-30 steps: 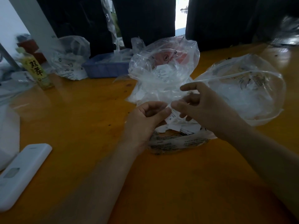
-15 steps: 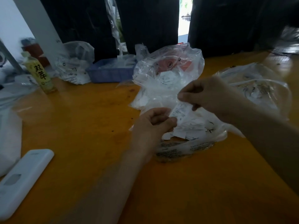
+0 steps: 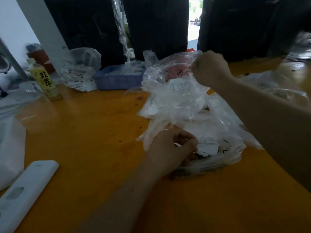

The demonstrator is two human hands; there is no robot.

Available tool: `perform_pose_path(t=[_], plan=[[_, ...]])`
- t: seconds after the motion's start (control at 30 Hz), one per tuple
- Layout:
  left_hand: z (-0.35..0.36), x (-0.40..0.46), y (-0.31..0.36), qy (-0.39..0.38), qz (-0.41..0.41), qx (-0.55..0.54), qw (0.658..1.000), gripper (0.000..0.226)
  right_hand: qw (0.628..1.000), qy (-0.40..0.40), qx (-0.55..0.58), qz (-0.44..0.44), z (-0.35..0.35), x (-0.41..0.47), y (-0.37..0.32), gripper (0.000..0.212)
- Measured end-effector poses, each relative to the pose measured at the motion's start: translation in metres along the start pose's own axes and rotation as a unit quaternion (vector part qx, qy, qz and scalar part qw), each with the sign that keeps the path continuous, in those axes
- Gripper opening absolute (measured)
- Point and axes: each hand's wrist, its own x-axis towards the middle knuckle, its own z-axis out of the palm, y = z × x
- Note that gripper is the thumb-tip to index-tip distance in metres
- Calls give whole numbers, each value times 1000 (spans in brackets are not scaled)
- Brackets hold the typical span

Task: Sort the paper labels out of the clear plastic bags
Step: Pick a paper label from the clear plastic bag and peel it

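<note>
A tall crumpled clear plastic bag (image 3: 170,96) stands in the middle of the orange table (image 3: 94,132), with white paper labels and something red inside. My right hand (image 3: 210,68) is raised at this bag's top rim, fingers curled into a fist; its back hides the paper label it pinches. Nearer to me, loose white paper labels (image 3: 208,145) lie in a flattened printed bag (image 3: 212,167). My left hand (image 3: 173,148) rests at that pile's left edge and grips a thin clear plastic bag (image 3: 151,137).
At the back stand a blue basket (image 3: 116,81) of plastic, a stuffed clear bag (image 3: 80,71) and a yellow-labelled bottle (image 3: 44,79). A white flat device (image 3: 25,190) lies near left, beside a white bag (image 3: 10,148). More clear plastic (image 3: 277,88) sits at the right.
My right hand pulled a paper label away from my left hand, then rose up and back to the tall bag's top. My left hand stayed low at the pile.
</note>
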Motion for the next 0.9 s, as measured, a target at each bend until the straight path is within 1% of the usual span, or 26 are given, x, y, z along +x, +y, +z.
perform_pose_path(t=[0.03, 0.1, 0.17, 0.2, 0.27, 0.33, 0.37, 0.4, 0.43, 0.53, 0.67, 0.77, 0.83, 0.9], plan=[[0, 0, 1, -1, -6, -1, 1000, 5, 999, 34, -9, -19, -5, -9, 4, 27], [0, -1, 2, -2, -10, 3, 1000, 4, 996, 85, 20, -35, -16, -31, 16, 27], [1, -1, 2, -4, -6, 14, 1000, 5, 996, 89, -5, -22, -28, -54, 42, 30], [2, -1, 2, -3, -1, 22, 1000, 5, 997, 61, -49, -5, -33, -63, 61, 34], [4, 0, 2, 8, 9, 27, 1000, 8, 985, -40, -167, 26, -44, -78, 91, 36], [6, 1, 1, 22, 8, 16, 1000, 10, 947, -159, -278, 18, -47, -90, 104, 35], [6, 1, 1, 29, 5, 7, 1000, 10, 932, -191, -309, 10, -44, -96, 106, 30], [6, 0, 0, 35, 1, -3, 999, 10, 927, -201, -315, 11, -40, -102, 106, 19], [7, 0, 0, 40, -5, -16, 999, 10, 934, -196, -298, 12, -36, -108, 107, 6], [5, 1, 0, 59, -23, -53, 997, 9, 951, -171, -259, 10, -21, -119, 111, 20], [2, 1, 1, 78, -41, -101, 991, 10, 947, -146, -285, -32, -11, -123, 115, 13], [1, 1, 3, 83, -49, -126, 987, 11, 956, -116, -271, -14, -15, -124, 116, 14], [0, 2, 4, 85, -49, -130, 987, 12, 966, -96, -238, 9, -18, -123, 119, 19], [0, 2, 3, 87, -48, -125, 987, 12, 979, -60, -194, 13, -20, -123, 123, 34]])
